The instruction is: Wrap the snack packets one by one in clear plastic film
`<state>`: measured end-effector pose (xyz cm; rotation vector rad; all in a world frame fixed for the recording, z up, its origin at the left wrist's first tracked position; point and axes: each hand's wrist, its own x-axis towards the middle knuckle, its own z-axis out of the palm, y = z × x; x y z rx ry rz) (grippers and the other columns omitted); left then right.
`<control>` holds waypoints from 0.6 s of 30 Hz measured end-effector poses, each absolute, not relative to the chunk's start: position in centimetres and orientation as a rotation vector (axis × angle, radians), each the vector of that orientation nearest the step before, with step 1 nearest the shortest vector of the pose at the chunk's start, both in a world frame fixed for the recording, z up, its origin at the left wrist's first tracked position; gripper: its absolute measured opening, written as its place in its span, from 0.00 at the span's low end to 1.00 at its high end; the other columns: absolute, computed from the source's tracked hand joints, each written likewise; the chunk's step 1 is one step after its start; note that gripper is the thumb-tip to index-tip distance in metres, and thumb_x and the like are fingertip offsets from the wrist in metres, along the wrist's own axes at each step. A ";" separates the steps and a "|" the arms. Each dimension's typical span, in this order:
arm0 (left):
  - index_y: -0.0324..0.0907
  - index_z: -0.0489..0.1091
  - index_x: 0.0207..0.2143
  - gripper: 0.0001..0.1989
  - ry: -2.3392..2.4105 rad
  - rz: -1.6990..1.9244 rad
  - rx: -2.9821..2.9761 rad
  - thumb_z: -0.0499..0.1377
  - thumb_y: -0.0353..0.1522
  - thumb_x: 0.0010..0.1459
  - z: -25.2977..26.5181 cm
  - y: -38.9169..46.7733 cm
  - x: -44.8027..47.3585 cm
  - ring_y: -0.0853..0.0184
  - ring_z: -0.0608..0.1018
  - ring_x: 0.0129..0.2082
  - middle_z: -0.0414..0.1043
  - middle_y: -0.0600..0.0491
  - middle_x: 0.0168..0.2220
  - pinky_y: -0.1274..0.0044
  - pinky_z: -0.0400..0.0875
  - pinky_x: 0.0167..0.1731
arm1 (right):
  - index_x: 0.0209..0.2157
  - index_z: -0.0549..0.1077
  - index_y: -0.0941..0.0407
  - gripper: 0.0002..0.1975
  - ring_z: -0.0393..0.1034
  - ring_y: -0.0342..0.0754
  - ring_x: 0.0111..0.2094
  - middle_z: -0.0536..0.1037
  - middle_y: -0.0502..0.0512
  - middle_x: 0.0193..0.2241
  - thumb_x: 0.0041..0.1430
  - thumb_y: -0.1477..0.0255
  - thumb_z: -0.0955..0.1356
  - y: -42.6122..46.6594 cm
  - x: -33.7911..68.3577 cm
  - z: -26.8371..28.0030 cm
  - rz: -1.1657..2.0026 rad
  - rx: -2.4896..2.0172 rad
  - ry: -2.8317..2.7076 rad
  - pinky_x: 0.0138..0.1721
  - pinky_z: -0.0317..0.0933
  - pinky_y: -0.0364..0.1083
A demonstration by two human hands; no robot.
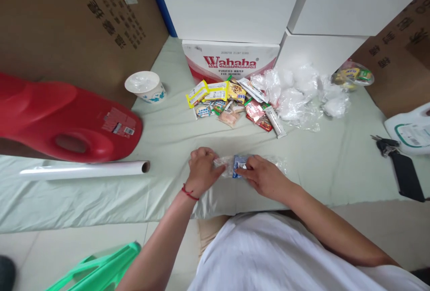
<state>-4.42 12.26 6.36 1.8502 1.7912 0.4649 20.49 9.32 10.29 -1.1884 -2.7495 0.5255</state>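
A clear plastic bag [224,162] lies flat on the cloth in front of me, with a small blue-and-silver packet [237,165] in or under its film; I cannot tell which. My left hand [203,170], a red string on its wrist, is closed on the bag's left end, thumb toward the packet. Curled over the right side of the packet, my right hand [265,175] pinches it through or with the film. Its index finger points left across the packet. More of the clear film shows behind the right knuckles.
Beyond my hands lie several wrapped snacks [235,98] and crumpled clear bags [298,93], before a Wahaha carton [231,60]. On the left are a paper cup [146,87], a red jug [67,120] and a white roll [85,170]. Keys with a black holder [405,174] lie right.
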 end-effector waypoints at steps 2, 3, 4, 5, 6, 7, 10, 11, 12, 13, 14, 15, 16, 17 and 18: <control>0.43 0.74 0.29 0.06 1.714 0.452 1.820 0.65 0.36 0.51 7.4 11.7 -4.6 0.53 0.74 0.48 0.75 0.45 0.43 0.63 0.70 0.50 | 0.56 0.78 0.51 0.16 0.63 0.51 0.40 0.72 0.58 0.40 0.71 0.73 0.65 9.2 20.6 10.5 0.545 -1.178 -2.726 0.40 0.60 0.48; 0.43 0.73 0.28 0.05 1.654 0.473 1.755 0.63 0.36 0.53 7.9 11.4 -4.6 0.57 0.76 0.43 0.75 0.47 0.39 0.66 0.72 0.45 | 0.56 0.78 0.51 0.15 0.63 0.52 0.40 0.72 0.58 0.40 0.72 0.72 0.65 9.2 20.6 10.5 0.551 -1.171 -2.720 0.40 0.60 0.48; 0.44 0.71 0.29 0.06 1.594 0.500 1.657 0.61 0.37 0.55 8.4 11.0 -4.5 0.61 0.76 0.36 0.74 0.50 0.34 0.70 0.72 0.39 | 0.55 0.78 0.52 0.15 0.63 0.52 0.40 0.72 0.59 0.39 0.72 0.72 0.65 9.2 20.5 10.4 0.556 -1.163 -2.715 0.40 0.60 0.48; 0.44 0.70 0.30 0.08 1.540 0.524 1.541 0.60 0.39 0.57 8.8 10.7 -4.1 0.64 0.75 0.30 0.72 0.54 0.29 0.73 0.71 0.32 | 0.55 0.78 0.52 0.15 0.62 0.52 0.40 0.72 0.59 0.39 0.72 0.72 0.65 9.2 20.4 10.4 0.560 -1.155 -2.710 0.40 0.61 0.48; 0.45 0.70 0.31 0.09 1.489 0.545 1.426 0.60 0.40 0.59 9.1 10.3 -3.4 0.66 0.73 0.25 0.69 0.56 0.25 0.75 0.68 0.27 | 0.55 0.79 0.52 0.15 0.62 0.52 0.40 0.72 0.59 0.39 0.72 0.73 0.64 9.2 20.3 10.2 0.564 -1.150 -2.705 0.40 0.61 0.48; 0.45 0.70 0.32 0.09 1.444 0.568 1.333 0.60 0.41 0.59 9.3 9.9 -2.5 0.67 0.72 0.22 0.68 0.58 0.23 0.76 0.66 0.24 | 0.53 0.79 0.53 0.15 0.62 0.52 0.40 0.72 0.59 0.39 0.72 0.73 0.64 9.2 20.2 10.1 0.572 -1.150 -2.696 0.40 0.62 0.49; 0.43 0.74 0.38 0.10 1.374 0.677 1.316 0.57 0.38 0.63 9.2 8.8 1.0 0.66 0.76 0.26 0.75 0.54 0.28 0.75 0.71 0.28 | 0.44 0.82 0.56 0.10 0.63 0.54 0.42 0.72 0.60 0.38 0.70 0.74 0.67 9.2 20.3 10.1 0.641 -1.182 -2.637 0.43 0.64 0.50; 0.43 0.76 0.40 0.12 1.379 0.719 1.385 0.55 0.38 0.65 9.1 8.4 2.1 0.65 0.78 0.31 0.78 0.51 0.33 0.74 0.73 0.32 | 0.42 0.82 0.56 0.09 0.64 0.54 0.43 0.73 0.61 0.39 0.68 0.74 0.68 9.2 20.8 10.3 0.702 -1.177 -2.605 0.44 0.65 0.51; 0.43 0.77 0.43 0.14 1.385 0.743 1.476 0.52 0.37 0.67 8.9 8.1 2.9 0.64 0.80 0.35 0.79 0.49 0.38 0.73 0.75 0.37 | 0.42 0.82 0.56 0.08 0.66 0.54 0.45 0.74 0.61 0.40 0.67 0.73 0.69 9.3 21.5 10.7 0.796 -1.147 -2.564 0.47 0.66 0.52; 0.44 0.77 0.45 0.16 1.393 0.748 1.582 0.50 0.36 0.69 8.7 7.7 3.6 0.63 0.80 0.39 0.78 0.48 0.41 0.71 0.76 0.41 | 0.44 0.82 0.55 0.08 0.68 0.54 0.46 0.76 0.61 0.42 0.67 0.72 0.69 9.5 22.4 11.1 0.918 -1.101 -2.501 0.49 0.66 0.53; 0.45 0.77 0.49 0.18 1.403 0.723 1.691 0.48 0.36 0.70 8.5 7.3 4.1 0.62 0.80 0.41 0.77 0.47 0.44 0.71 0.76 0.43 | 0.47 0.81 0.54 0.10 0.70 0.54 0.47 0.77 0.60 0.44 0.68 0.70 0.69 9.7 23.6 11.7 1.053 -1.067 -2.409 0.51 0.66 0.53; 0.45 0.77 0.53 0.20 1.416 0.665 1.797 0.48 0.35 0.70 8.3 6.9 4.4 0.62 0.80 0.41 0.76 0.46 0.46 0.71 0.76 0.42 | 0.49 0.81 0.52 0.11 0.72 0.53 0.47 0.79 0.59 0.45 0.69 0.67 0.68 10.0 25.0 12.2 1.165 -1.079 -2.276 0.51 0.67 0.52; 0.46 0.75 0.57 0.21 1.439 0.585 1.895 0.48 0.35 0.70 8.0 6.5 4.6 0.62 0.80 0.40 0.75 0.46 0.47 0.71 0.76 0.40 | 0.50 0.80 0.52 0.13 0.74 0.52 0.46 0.80 0.58 0.44 0.71 0.64 0.67 10.3 26.4 12.7 1.224 -1.150 -2.113 0.49 0.68 0.51; 0.48 0.72 0.61 0.22 1.467 0.493 1.984 0.48 0.33 0.70 7.8 6.1 4.8 0.63 0.80 0.37 0.74 0.46 0.47 0.72 0.75 0.37 | 0.51 0.80 0.52 0.15 0.75 0.51 0.44 0.81 0.57 0.43 0.71 0.61 0.66 10.8 27.7 13.0 1.214 -1.266 -1.944 0.47 0.68 0.50; 0.49 0.70 0.64 0.24 1.495 0.400 2.064 0.49 0.32 0.69 7.6 5.7 5.0 0.64 0.79 0.35 0.73 0.47 0.46 0.74 0.74 0.34 | 0.51 0.79 0.52 0.17 0.75 0.51 0.43 0.81 0.56 0.41 0.71 0.58 0.65 11.3 28.9 13.1 1.141 -1.398 -1.797 0.45 0.68 0.49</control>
